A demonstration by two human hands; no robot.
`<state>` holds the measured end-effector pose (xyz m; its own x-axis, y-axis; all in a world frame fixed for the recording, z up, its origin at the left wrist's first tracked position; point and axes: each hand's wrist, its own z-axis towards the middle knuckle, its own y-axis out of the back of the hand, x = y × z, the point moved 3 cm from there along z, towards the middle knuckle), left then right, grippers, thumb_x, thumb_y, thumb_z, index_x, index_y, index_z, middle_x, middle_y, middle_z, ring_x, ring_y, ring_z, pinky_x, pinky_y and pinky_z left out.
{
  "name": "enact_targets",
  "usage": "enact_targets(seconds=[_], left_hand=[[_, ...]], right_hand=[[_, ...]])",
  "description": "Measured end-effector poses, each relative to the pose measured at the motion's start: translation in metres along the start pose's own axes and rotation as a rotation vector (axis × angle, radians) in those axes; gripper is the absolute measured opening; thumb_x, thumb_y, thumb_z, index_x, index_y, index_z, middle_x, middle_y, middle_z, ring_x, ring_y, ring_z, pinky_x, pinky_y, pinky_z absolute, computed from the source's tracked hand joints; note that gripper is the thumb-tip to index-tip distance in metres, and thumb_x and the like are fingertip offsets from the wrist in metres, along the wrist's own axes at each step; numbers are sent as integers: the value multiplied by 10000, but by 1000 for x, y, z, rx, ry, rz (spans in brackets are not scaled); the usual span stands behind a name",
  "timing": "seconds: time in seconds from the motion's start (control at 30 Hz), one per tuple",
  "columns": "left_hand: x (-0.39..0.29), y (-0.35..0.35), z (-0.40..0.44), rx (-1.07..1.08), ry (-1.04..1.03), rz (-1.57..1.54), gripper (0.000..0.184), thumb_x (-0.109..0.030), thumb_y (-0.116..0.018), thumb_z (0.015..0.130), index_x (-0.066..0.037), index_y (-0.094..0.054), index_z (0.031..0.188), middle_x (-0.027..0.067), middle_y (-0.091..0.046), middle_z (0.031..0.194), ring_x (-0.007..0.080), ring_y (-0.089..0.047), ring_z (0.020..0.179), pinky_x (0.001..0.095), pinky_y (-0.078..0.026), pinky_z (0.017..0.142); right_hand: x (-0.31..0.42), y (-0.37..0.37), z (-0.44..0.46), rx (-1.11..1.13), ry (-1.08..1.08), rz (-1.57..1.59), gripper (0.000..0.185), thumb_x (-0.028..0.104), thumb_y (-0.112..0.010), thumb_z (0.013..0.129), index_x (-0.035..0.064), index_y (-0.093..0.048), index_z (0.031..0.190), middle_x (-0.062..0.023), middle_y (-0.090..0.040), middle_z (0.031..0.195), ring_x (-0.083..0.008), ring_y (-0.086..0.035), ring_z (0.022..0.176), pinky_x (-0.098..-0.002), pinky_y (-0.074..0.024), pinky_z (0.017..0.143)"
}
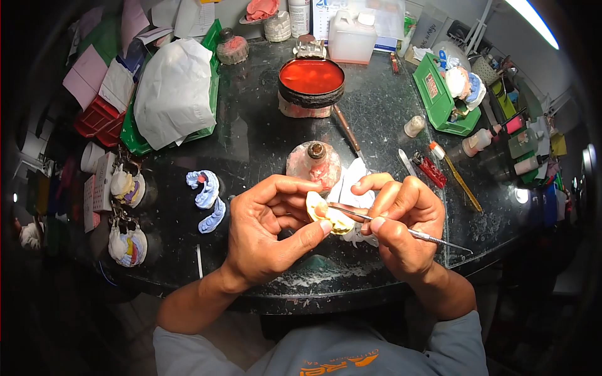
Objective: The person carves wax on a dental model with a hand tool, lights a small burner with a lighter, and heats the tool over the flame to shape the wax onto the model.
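Note:
Above the near edge of the dark bench, my left hand (269,222) pinches a small yellow and cream dental cast (340,220) between thumb and fingers. My right hand (404,225) is closed around a thin metal dental carver (433,239). Its flat end reaches to the cast, and its hooked end points to the lower right. Behind the hands lies a crumpled white cloth (354,183), partly hidden by them. Next to it stands a squat burner (315,164) with a metal neck and wax-stained base.
A round pan of red melted wax (311,76) stands at the back. On the left are blue impression pieces (205,190), mounted casts (128,245) and a green bin (213,94). A wooden-handled knife (345,128), red pocketknife (431,172), brush (463,182) and green tray (439,103) are rightward.

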<state>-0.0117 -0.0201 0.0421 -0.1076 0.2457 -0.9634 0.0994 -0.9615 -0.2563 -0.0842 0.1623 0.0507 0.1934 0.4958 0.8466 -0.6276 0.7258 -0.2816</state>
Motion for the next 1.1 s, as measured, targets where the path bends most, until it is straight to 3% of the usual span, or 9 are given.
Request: enact_targets(seconds=[0.3, 0.4, 0.6, 1.1], left_hand=[[-3, -1, 1, 43, -23, 0, 408, 78, -752, 824, 79, -587, 1197, 177, -712, 1053, 176, -715, 972, 267, -601, 833], [-5, -1, 1, 85, -30, 67, 443, 101, -717, 836, 83, -548, 1245, 214, -696, 1114, 218, -705, 1039, 314, -588, 911], [-1, 1, 1, 96, -38, 74, 451, 91, -722, 842, 69, -541, 1255, 234, -690, 1142, 244, -698, 1074, 331, -583, 943], [0, 1, 1, 98, -61, 81, 456, 99, -742, 819, 67, -561, 1236, 233, -691, 1136, 247, -699, 1072, 344, -578, 951]], right_hand=[[3, -1, -1, -33, -5, 87, 111, -82, -590, 850, -4, -517, 818, -125, -628, 784, -295, -587, 1114, -513, -572, 967], [2, -1, -2, -65, 7, 109, 128, -99, -587, 835, 2, -512, 806, -123, -621, 794, -291, -582, 1111, -501, -573, 965], [4, -3, -3, -59, 55, -42, 166, -101, -623, 804, 23, -513, 795, -110, -619, 740, -300, -607, 1041, -462, -582, 911], [4, -4, -4, -65, 98, -128, 195, -91, -660, 747, 39, -515, 745, -89, -622, 661, -286, -645, 895, -480, -563, 905]])
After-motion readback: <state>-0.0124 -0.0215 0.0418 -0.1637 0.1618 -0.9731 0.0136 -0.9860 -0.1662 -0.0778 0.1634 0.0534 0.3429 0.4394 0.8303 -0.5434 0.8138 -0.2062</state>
